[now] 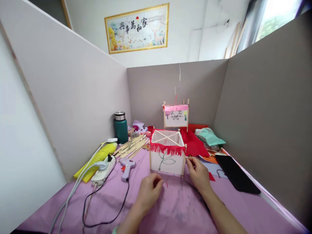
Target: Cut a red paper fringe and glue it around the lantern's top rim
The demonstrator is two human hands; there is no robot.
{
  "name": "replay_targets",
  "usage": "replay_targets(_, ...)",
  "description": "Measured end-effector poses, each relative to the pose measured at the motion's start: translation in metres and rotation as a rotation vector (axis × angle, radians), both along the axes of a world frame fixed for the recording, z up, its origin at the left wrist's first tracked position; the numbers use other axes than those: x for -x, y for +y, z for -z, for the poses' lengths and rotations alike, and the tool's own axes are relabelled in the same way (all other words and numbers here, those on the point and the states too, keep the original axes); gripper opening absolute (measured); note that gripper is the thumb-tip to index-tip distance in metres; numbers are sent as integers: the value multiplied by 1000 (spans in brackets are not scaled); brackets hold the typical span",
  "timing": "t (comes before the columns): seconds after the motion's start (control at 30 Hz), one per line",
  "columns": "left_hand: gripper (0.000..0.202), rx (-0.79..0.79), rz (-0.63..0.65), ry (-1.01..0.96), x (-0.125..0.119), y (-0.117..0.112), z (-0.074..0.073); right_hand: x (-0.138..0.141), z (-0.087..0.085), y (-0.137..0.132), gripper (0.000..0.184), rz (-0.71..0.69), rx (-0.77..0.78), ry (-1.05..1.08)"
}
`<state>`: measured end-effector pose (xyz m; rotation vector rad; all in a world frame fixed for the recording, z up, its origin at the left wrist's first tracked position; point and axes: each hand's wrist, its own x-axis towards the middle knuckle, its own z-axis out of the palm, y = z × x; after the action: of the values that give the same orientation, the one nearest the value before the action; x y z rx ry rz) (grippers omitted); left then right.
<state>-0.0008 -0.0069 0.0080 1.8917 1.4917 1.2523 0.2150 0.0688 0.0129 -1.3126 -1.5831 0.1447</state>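
Note:
A square lantern [168, 162] of thin wooden sticks and white panels stands upright in front of me. Red fringe [168, 149] runs along its top edge, sticks cross over its open top, and a green plant is drawn on the front panel. My left hand [149, 191] is just in front of the lantern's lower left, fingers curled in and apart from it. Beside the right front post is my right hand [198, 174], its fingers bent and their tips close to the post. Whether they touch it, or pinch something small, I cannot tell.
A finished-looking lantern [176, 117] hangs behind from a wire. Leftward lie a glue gun [127, 168] with a looping cord, a power strip [102, 172], wooden sticks [131, 146] and a green bottle [121, 127]. Red cloth [193, 143] and a black tablet-like slab [236, 174] lie right. Grey partitions enclose the table.

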Motion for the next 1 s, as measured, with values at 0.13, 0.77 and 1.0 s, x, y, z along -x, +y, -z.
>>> replay_targets(0.13,18,-216,-295,172,21,-3,-7,0,2,1,32,-12,8,-7)
replay_targets(0.77,20,-415,-705,479,74,-7,1,0,1,-1,31,-18,35,-25)
replay_targets(1.0,29,-794,-537,178,51,-36,-8,1,0,-1,30,-29,22,-12)
